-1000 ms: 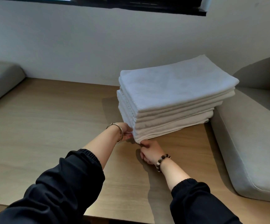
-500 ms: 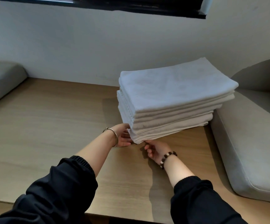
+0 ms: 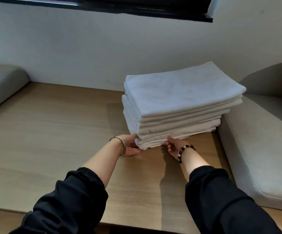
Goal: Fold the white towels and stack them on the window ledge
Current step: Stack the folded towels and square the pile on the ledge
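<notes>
Stack of folded white towels [image 3: 179, 95] is resting on the tan wooden window ledge [image 3: 52, 132], its right edge just beside a grey cushion [image 3: 258, 157]. The left hand [image 3: 131, 146] and right hand [image 3: 174, 146] are touching its near bottom edge, fingertips hidden, so the grip cannot be told. The ledge is extending widely left of the stack.

Both arms reach fwd from the near edge and converge center-right. L sleeve [image 3: 69, 200] is black, pushed up toward the elbow, forearm bare, metal bangle [image 3: 120, 146] on the wrist. L hand [image 3: 131, 146] is on edge, palm facing right, thumb up. Its fingers go behind the near-left corner of the towel stack [image 3: 179, 98]; tips hidden, can't tell grip. R sleeve [image 3: 221, 200] is black, forearm bare past the cuff, bead bracelet [image 3: 185, 152] on the wrist. R hand [image 3: 173, 146] is palm up, fingers loosely bent, tips touching the stack's near lower edge, no visible pinch. The 2 hands are near each other but apart, 1 on each side of that corner.
</notes>
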Available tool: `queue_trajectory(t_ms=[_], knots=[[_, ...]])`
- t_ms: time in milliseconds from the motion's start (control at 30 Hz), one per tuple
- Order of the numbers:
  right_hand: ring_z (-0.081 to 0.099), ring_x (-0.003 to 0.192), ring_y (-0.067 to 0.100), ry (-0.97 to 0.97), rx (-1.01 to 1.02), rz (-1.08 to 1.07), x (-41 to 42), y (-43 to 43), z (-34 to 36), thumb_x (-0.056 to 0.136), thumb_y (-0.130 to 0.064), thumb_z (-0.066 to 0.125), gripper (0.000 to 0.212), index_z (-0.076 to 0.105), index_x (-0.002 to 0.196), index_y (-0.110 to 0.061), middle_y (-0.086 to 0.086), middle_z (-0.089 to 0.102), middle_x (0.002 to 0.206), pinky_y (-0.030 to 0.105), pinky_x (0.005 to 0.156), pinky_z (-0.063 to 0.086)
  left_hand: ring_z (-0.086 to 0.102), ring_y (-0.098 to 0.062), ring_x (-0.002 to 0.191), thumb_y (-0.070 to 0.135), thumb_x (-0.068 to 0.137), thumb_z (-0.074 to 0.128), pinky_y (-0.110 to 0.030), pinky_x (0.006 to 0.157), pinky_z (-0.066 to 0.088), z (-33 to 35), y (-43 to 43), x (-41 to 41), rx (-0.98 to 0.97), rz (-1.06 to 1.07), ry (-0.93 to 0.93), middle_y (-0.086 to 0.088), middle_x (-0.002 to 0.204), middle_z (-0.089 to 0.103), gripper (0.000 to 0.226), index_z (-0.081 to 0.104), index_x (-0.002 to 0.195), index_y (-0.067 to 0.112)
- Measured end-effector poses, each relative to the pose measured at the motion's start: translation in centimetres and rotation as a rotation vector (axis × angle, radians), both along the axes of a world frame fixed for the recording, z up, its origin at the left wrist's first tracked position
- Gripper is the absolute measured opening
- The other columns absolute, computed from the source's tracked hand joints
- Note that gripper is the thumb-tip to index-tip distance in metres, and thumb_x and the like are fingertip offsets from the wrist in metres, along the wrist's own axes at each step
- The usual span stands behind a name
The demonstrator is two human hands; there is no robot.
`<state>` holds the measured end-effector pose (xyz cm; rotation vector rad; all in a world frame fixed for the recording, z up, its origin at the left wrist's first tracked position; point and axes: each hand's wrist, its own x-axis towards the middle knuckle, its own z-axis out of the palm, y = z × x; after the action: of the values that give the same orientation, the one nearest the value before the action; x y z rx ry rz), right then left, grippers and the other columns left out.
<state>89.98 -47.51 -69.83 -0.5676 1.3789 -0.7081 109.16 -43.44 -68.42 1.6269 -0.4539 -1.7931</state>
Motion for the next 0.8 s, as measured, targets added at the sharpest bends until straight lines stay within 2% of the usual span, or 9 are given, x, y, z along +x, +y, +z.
queue_trajectory(t_ms=[100,200,300,433,567,633,733,767,800], knots=[[0.039,0.055,0.009,0.064,0.009,0.037,-0.1,-0.4,-0.6,0.099,-0.015,0.049,0.026,0.051,0.074,-0.007,0.003,0.050,0.067,0.016,0.038,0.036,0.065,-0.029,0.067,0.024,0.089,0.064,-0.033,0.056,0.058,0.9,0.3,-0.2,-0.012,0.083,0.116,-0.018,0.090,0.059,0.026,0.053,0.091,0.001],[0.042,0.051,0.011,0.107,0.000,0.028,-0.1,-0.8,-1.1,0.096,-0.012,0.054,0.024,0.055,0.074,-0.005,0.004,0.055,0.059,0.018,0.037,0.037,0.061,-0.027,0.081,0.034,0.089,0.063,-0.033,0.078,0.052,0.8,0.2,-0.3,0.000,0.108,0.130,-0.015,0.098,0.058,0.035,0.050,0.106,0.006],[0.044,0.048,0.012,0.146,-0.007,0.011,0.1,-1.1,-1.3,0.093,-0.008,0.056,0.021,0.057,0.073,-0.002,0.006,0.056,0.054,0.020,0.036,0.037,0.057,-0.018,0.086,0.044,0.093,0.053,-0.026,0.077,0.042,0.2,0.3,-0.7,0.020,0.086,0.176,-0.006,0.094,0.063,0.035,0.052,0.110,0.013],[0.045,0.046,0.014,0.184,-0.019,0.016,-0.1,-1.5,-1.7,0.091,-0.006,0.058,0.018,0.058,0.074,-0.001,0.009,0.057,0.060,0.021,0.036,0.037,0.057,-0.025,0.103,0.031,0.093,0.057,-0.032,0.093,0.041,0.3,0.3,-0.7,0.012,0.138,0.213,-0.013,0.109,0.062,0.045,0.048,0.128,0.005],[0.044,0.045,0.014,0.177,-0.013,0.019,0.0,-1.6,-1.7,0.092,-0.007,0.057,0.018,0.057,0.074,-0.001,0.008,0.057,0.056,0.020,0.035,0.037,0.058,-0.033,0.103,0.011,0.094,0.056,-0.043,0.093,0.047,1.2,0.7,-1.1,-0.020,0.281,0.430,-0.021,0.097,0.061,0.017,0.058,0.102,-0.003],[0.043,0.045,0.013,0.179,-0.012,0.020,0.1,-1.6,-1.7,0.092,-0.008,0.056,0.019,0.057,0.074,-0.002,0.007,0.057,0.055,0.020,0.036,0.036,0.057,-0.033,0.106,0.010,0.095,0.053,-0.042,0.094,0.046,1.2,0.7,-1.6,-0.018,0.299,0.406,-0.020,0.092,0.060,0.014,0.057,0.091,-0.003],[0.043,0.046,0.013,0.182,-0.014,0.065,0.2,-1.4,-1.2,0.092,-0.013,0.055,0.019,0.057,0.076,-0.003,0.006,0.056,0.055,0.023,0.038,0.036,0.067,-0.025,0.069,0.010,0.095,0.053,-0.031,0.064,0.056,0.5,0.1,-2.0,-0.030,0.318,0.291,-0.015,0.073,0.066,0.013,0.057,0.086,0.002],[0.041,0.048,0.013,0.165,-0.008,0.082,0.2,-1.3,-0.9,0.093,-0.013,0.053,0.019,0.056,0.076,-0.004,0.005,0.054,0.056,0.023,0.041,0.035,0.066,-0.022,0.054,0.011,0.095,0.052,-0.029,0.057,0.056,0.2,-0.2,-1.9,-0.032,0.313,0.227,-0.011,0.062,0.067,0.014,0.058,0.084,0.004],[0.040,0.049,0.013,0.143,0.001,0.094,0.2,-1.1,-0.7,0.093,-0.013,0.052,0.019,0.054,0.076,-0.006,0.005,0.052,0.058,0.022,0.042,0.034,0.064,-0.021,0.046,0.013,0.095,0.052,-0.028,0.060,0.056,-0.2,-0.5,-1.7,-0.033,0.302,0.161,-0.008,0.053,0.066,0.016,0.058,0.083,0.006]])
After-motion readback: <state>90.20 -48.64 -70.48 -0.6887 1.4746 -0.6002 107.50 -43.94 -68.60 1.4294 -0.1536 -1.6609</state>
